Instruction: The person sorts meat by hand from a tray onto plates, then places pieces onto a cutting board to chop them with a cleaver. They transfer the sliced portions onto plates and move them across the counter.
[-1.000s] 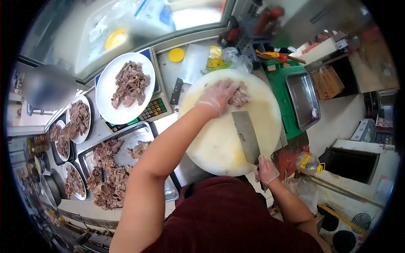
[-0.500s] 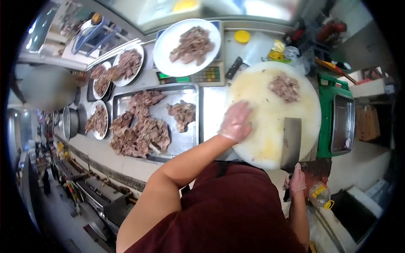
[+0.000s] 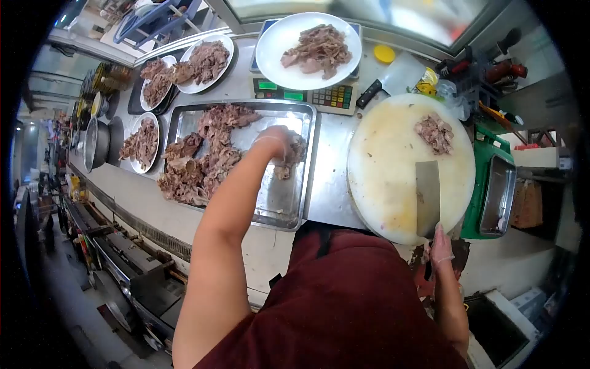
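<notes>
My left hand, in a clear glove, reaches into the metal tray. It rests against a small portion of cooked meat on the tray's right side, its fingers mostly hidden. A larger heap of cooked meat lies on the tray's left. My gloved right hand is closed around the handle of a cleaver. The cleaver's wide blade lies over the near right part of a round white chopping board. Sliced meat sits in a small pile on the board, beyond the blade.
A white plate of meat stands on a digital scale behind the tray. More meat plates are at the left. A second cleaver lies behind the board. A green crate with a metal pan is at the right.
My left hand has left the chopping board and moved left into the tray, onto the small meat portion. The right hand still holds the cleaver at the board. The view has shifted somewhat.
</notes>
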Demonstrator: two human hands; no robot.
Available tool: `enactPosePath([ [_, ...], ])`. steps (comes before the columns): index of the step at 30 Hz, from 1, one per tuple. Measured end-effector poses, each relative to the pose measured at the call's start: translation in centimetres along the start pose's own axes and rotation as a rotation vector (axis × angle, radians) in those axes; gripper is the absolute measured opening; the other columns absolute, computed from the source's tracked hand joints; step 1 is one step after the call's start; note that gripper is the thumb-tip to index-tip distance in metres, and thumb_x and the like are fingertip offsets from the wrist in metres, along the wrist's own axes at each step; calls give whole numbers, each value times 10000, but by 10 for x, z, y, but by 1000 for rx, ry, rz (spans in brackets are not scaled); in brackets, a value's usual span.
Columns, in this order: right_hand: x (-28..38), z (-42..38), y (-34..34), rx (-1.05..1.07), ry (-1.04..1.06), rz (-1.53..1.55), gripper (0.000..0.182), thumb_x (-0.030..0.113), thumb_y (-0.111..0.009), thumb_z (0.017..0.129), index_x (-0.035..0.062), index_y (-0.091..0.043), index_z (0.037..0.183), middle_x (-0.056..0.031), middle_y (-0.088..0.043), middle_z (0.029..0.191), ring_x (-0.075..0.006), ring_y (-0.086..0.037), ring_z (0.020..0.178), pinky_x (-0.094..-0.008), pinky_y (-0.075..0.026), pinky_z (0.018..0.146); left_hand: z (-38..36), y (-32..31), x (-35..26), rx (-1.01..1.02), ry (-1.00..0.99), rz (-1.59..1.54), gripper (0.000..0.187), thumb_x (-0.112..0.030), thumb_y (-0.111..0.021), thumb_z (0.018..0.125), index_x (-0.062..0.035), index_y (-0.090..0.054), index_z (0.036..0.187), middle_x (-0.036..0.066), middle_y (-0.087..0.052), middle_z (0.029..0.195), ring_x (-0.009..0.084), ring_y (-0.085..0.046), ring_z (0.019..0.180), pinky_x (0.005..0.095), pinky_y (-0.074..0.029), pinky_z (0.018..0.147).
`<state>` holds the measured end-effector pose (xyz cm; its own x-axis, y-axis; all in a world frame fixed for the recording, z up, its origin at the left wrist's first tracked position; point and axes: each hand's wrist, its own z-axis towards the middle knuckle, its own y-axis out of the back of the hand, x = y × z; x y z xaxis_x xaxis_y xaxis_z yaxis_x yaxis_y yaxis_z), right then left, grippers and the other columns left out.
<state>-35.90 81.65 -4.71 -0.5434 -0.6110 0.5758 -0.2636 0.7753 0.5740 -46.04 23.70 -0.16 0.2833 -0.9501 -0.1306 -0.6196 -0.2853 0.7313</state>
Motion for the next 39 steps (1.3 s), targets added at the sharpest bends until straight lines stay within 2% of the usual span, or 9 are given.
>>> enactPosePath([
  [3, 84, -41, -3, -18, -78, 116, 659, 576, -380, 991, -19, -511, 741, -110, -488, 659, -188, -508, 562, -367, -402, 477, 2, 1, 13, 44, 18, -30, 709, -369, -847, 600, 2, -629, 1165, 227, -663, 1126, 367, -633, 1060, 392, -499, 925],
  [6, 57, -29, -3, 47, -218, 301, 644, 595, -376, 985, 23, -519, 725, -64, -480, 630, -168, -494, 521, -337, -391, 445, -4, -11, 25, -94, -15, -263, 685, -379, -834, 633, 33, -628, 1140, 237, -657, 1140, 359, -636, 1061, 400, -497, 920],
  [8, 43, -23, -5, 49, -208, 301, 616, 626, -370, 971, 67, -481, 737, -59, -441, 552, -184, -451, 432, -341, -371, 398, -23, -24, 24, -440, 196, -543, 657, -423, -801, 688, 38, -629, 1123, 237, -655, 1143, 366, -636, 1056, 405, -495, 931],
  [11, 50, -29, -7, 66, -217, 328, 584, 655, -361, 958, 114, -434, 749, -54, -398, 473, -201, -404, 342, -345, -352, 348, -74, -26, -9, -379, 524, -530, 633, -453, -765, 739, 42, -629, 1109, 256, -649, 1134, 379, -630, 1065, 415, -489, 942],
  [14, 63, -34, -5, 91, -230, 347, 576, 650, -355, 961, 118, -423, 750, -54, -396, 476, -201, -403, 342, -342, -351, 346, -71, -87, -16, -288, 401, -370, 643, -471, -716, 776, 46, -604, 1142, 284, -637, 1124, 401, -620, 1074, 447, -486, 947],
  [17, 74, -41, -4, 94, -243, 340, 572, 643, -349, 963, 115, -430, 758, -54, -401, 485, -201, -406, 349, -337, -350, 348, -53, -128, -13, -468, 370, -385, 614, -425, -671, 810, 55, -569, 1179, 295, -638, 1094, 425, -618, 1050, 483, -490, 924],
  [29, 57, -30, -5, 77, -187, 328, 571, 632, -364, 965, 93, -491, 827, -42, -420, 504, -184, -409, 357, -319, -342, 347, -59, -106, 2, -156, 316, -311, 353, -303, -540, 868, -60, -637, 1105, 231, -654, 1116, 376, -638, 1037, 459, -504, 905],
  [31, 56, -29, -4, 89, -184, 314, 569, 630, -367, 966, 93, -493, 825, -43, -420, 504, -185, -411, 356, -319, -341, 346, -58, -109, 3, 34, 59, -31, 411, -202, -457, 905, -28, -570, 1259, 206, -668, 1120, 357, -632, 1097, 471, -510, 899],
  [39, 44, -22, -5, 86, -157, 247, 593, 639, -354, 966, 83, -484, 806, -62, -405, 487, -215, -412, 345, -351, -363, 349, -111, -81, -21, 241, -67, 61, 535, -340, -630, 865, -42, -533, 1299, 208, -607, 1265, 344, -608, 1150, 434, -484, 962],
])
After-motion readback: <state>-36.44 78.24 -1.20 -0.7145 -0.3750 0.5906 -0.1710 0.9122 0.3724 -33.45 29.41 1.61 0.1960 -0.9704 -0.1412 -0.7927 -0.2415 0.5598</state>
